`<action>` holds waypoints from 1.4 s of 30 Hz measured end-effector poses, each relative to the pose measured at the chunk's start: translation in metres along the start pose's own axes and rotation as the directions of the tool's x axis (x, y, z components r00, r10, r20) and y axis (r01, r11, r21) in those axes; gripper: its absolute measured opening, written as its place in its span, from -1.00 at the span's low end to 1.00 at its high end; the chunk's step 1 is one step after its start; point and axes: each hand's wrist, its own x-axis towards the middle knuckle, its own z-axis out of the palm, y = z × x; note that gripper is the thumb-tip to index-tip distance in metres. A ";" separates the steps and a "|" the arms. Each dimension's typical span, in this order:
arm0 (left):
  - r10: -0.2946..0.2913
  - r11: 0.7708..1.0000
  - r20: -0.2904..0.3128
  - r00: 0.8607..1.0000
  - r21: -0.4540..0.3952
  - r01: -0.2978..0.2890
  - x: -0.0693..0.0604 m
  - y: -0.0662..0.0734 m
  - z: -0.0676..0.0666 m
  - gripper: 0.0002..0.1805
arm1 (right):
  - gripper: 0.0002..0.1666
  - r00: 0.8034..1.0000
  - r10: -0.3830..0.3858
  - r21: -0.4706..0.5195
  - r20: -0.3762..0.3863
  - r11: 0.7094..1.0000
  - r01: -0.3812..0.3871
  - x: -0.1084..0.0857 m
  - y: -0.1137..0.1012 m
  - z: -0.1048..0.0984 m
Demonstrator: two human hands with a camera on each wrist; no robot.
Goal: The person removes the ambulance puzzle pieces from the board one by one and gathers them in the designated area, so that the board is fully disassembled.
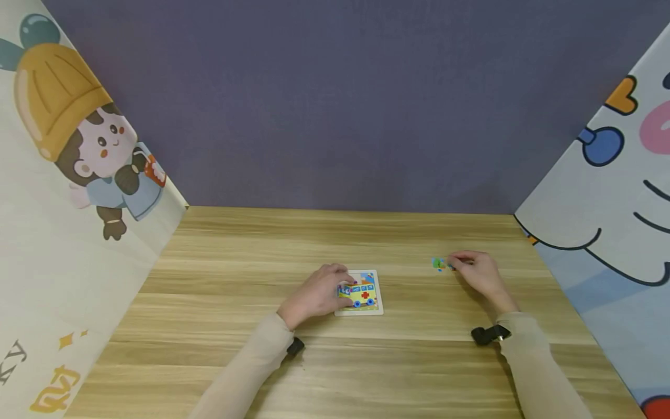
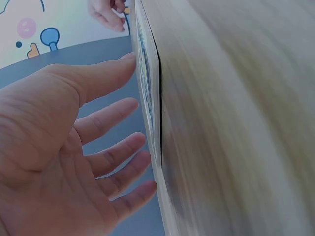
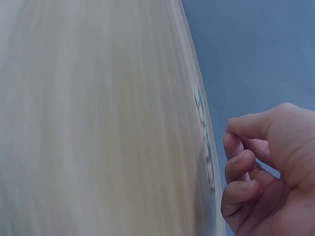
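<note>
A wood-grain table point(image 1: 251, 244) spans the scene, with a grey-blue wall point(image 1: 345, 105) along its far edge. The left wall point(image 1: 36, 262) bears a cartoon figure point(image 1: 107, 157) in a yellow hat point(image 1: 57, 96), holding what may be a red drink point(image 1: 155, 170); nearer are 2 gold stars point(image 1: 66, 340). The right wall point(image 1: 602, 302) shows an orange heart point(image 1: 623, 96) and a pink patch point(image 1: 656, 128).
</note>
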 end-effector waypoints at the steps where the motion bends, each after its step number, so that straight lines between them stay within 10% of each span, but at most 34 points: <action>1: 0.000 1.000 0.002 1.000 0.004 0.000 0.001 0.001 0.000 -0.47 | -0.56 1.000 -0.011 -0.007 -0.003 1.000 0.011 0.000 -0.002 0.002; 31: 0.013 0.991 0.066 0.998 0.136 -0.022 0.013 0.007 0.005 -0.39 | -0.69 0.984 -0.152 0.039 0.098 0.988 0.149 0.009 -0.058 0.058; 42: -0.017 0.998 0.061 0.998 0.057 0.014 0.015 0.008 0.005 -0.40 | -0.72 0.974 -0.169 0.087 0.147 0.984 0.158 0.010 -0.077 0.075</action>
